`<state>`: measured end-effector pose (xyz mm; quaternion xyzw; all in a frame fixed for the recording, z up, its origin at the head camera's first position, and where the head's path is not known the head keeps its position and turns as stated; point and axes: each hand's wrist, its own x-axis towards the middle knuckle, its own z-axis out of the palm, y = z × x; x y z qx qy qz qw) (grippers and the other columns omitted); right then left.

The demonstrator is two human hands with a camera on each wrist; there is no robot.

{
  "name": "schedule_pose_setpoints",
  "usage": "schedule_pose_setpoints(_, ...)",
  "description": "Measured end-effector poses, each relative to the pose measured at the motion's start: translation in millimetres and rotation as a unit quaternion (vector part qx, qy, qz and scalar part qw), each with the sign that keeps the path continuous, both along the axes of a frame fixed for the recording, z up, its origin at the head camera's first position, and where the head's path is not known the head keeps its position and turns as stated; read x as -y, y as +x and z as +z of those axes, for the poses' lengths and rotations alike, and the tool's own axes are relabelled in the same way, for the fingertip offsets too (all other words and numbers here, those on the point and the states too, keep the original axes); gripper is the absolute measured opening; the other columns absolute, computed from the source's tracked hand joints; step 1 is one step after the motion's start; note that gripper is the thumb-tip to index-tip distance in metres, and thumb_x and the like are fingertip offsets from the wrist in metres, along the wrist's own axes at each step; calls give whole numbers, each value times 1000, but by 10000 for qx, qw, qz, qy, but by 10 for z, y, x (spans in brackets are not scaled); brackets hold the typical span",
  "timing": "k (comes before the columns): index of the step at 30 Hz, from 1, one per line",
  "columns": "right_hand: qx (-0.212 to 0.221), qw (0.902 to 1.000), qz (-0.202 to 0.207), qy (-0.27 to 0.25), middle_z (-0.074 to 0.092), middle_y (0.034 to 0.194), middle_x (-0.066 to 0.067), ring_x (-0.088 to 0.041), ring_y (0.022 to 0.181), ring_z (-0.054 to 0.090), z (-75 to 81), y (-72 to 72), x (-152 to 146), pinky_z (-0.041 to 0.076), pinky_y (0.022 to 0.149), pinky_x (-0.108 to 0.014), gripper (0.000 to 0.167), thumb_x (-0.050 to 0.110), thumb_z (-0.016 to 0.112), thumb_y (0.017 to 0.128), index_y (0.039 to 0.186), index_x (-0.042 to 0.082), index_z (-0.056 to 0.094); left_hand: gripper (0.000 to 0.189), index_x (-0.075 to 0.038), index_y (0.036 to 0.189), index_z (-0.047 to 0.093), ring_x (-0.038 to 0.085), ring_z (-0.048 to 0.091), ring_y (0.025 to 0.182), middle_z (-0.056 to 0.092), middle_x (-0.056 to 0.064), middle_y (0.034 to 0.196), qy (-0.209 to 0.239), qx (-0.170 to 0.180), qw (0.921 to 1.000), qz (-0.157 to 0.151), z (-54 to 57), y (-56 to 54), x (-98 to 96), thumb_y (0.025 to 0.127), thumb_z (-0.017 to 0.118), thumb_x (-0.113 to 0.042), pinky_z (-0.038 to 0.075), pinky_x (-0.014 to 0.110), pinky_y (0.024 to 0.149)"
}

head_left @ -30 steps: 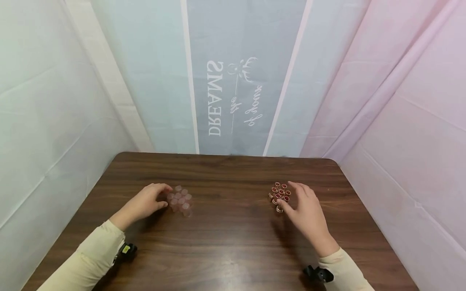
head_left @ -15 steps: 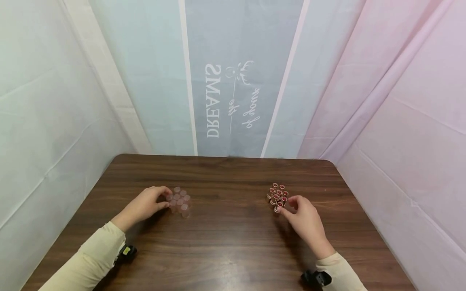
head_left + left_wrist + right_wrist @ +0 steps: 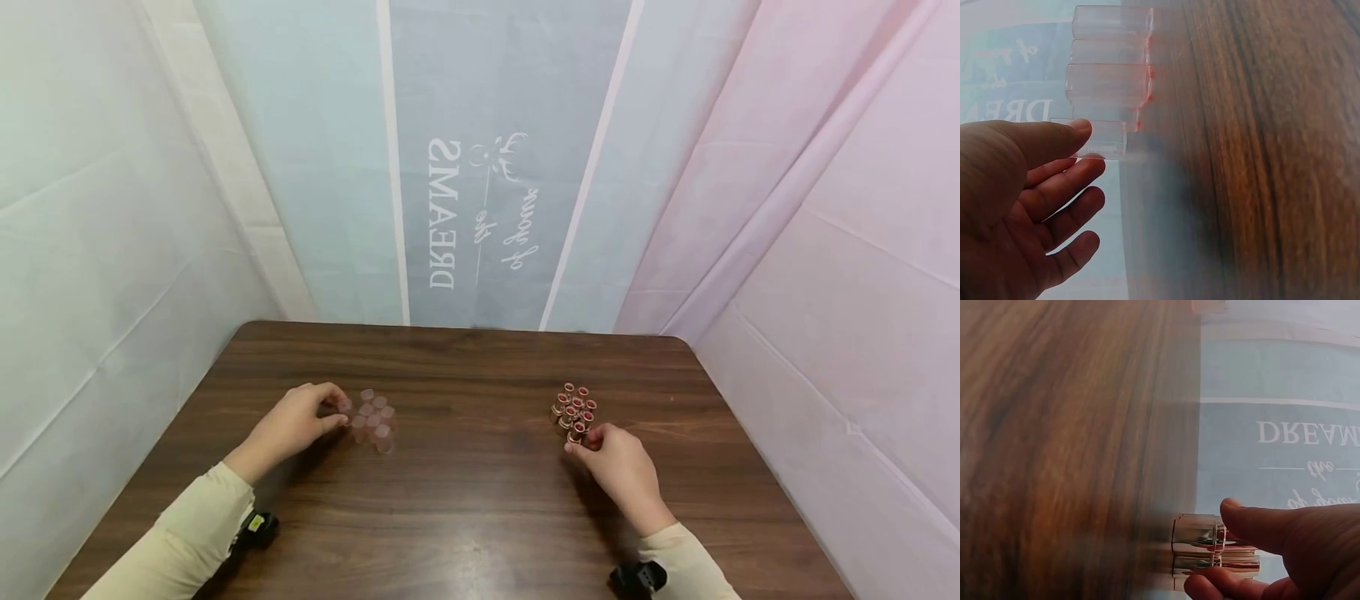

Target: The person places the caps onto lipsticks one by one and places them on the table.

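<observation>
On the table's left, my left hand (image 3: 298, 423) pinches a small clear plastic cap (image 3: 1109, 139) between thumb and index finger. It stands slightly apart from the group of similar clear caps (image 3: 372, 417). The other fingers of that hand are loosely bent in the left wrist view. On the right stands a tight cluster of gold lipstick tubes (image 3: 570, 407) with red insides. My right hand (image 3: 621, 468) is at the nearest lipstick tube (image 3: 1197, 530), thumb on one side and index finger on the other. Two tubes show in the gap between those fingers, and firm contact cannot be made out.
The brown wood-grain table (image 3: 472, 492) stretches between the two groups. Behind it hangs a blue-grey curtain (image 3: 487, 100) with mirrored lettering, and pale cloth walls (image 3: 862, 350) flank both sides. A black wrist camera (image 3: 637, 577) sits on each sleeve.
My left hand has drawn one clear cap slightly left, away from its group. My right hand has come back from over the gold cluster to its nearest tube, with thumb and index closer together.
</observation>
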<state>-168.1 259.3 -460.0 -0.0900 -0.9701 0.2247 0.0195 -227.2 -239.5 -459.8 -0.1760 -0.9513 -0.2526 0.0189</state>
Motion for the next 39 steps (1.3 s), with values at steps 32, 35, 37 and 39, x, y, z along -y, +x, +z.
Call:
schedule_pose_setpoints(32, -130, 9991, -29, 391, 56, 65, 1, -20, 60, 53, -77, -48, 87, 39, 51, -38, 29, 35, 74, 83, 69, 17, 55, 17, -18, 107, 71, 23, 65, 97, 72, -7, 99, 123, -535, 9984, 99, 126, 144, 31, 93, 78, -23, 52, 49, 83)
schedule_pose_setpoints(35, -172, 9993, 13, 324, 54, 66, 0, -20, 59, 49, -50, -12, 68, 36, 50, -36, 22, 27, 70, 78, 70, 16, 53, 17, -18, 107, 71, 24, 64, 97, 72, -6, 99, 139, -555, 9983, 122, 136, 158, 41, 93, 78, -23, 52, 50, 84)
schedule_pose_setpoints(37, -225, 9995, 28, 214, 54, 68, 0, -19, 60, 49, -17, 19, 47, 37, 51, -34, 19, 25, 70, 76, 73, 15, 55, 17, -18, 107, 71, 23, 64, 97, 71, -6, 99, 127, -600, 9980, 166, 137, 167, 53, 93, 78, -23, 52, 50, 84)
schedule_pose_setpoints(39, -308, 9995, 57, 93, 56, 70, -1, -19, 61, 50, 33, 47, 18, 38, 53, -34, 17, 24, 70, 77, 77, 14, 56, 18, -18, 107, 71, 22, 64, 96, 71, -5, 98, 116, -650, 9976, 203, 136, 174, 62, 92, 79, -24, 52, 48, 83)
